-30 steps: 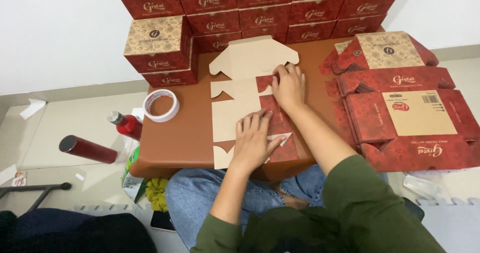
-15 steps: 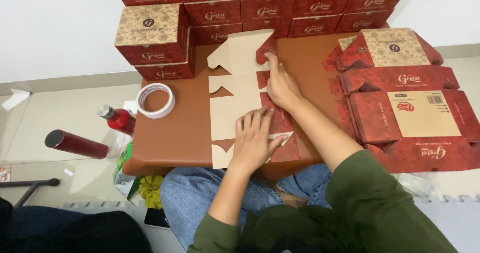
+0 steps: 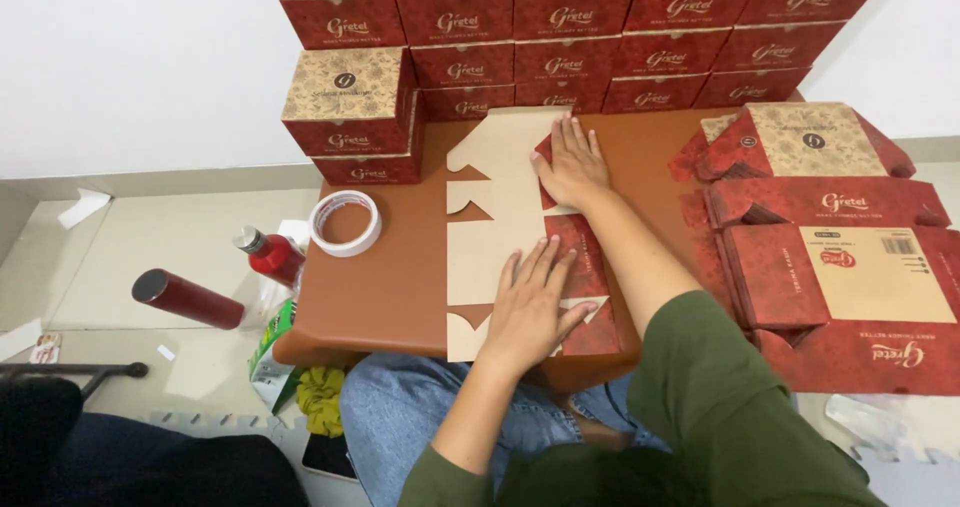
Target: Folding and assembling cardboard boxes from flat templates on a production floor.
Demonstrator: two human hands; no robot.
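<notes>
A flat cardboard box blank (image 3: 495,217), tan inside and red-patterned outside, lies lengthwise on a brown low table (image 3: 390,287). Its right part is folded over, so the red side (image 3: 585,257) shows there. My left hand (image 3: 530,307) lies flat on the near end of the blank, fingers spread across the fold. My right hand (image 3: 572,162) presses palm-down on the far end, fingers together and pointing away from me. Neither hand grips anything.
A tape roll (image 3: 345,223) sits on the table's left side. Red boxes (image 3: 560,27) are stacked along the wall, with a tan-lidded box (image 3: 350,117) at their left. Flat red blanks (image 3: 840,257) are piled on the right. A red bottle (image 3: 272,255) and dark cylinder (image 3: 188,299) lie on the floor.
My right hand has slid along the fold from the middle of the blank to its far end. My left hand has stayed flat on the near end.
</notes>
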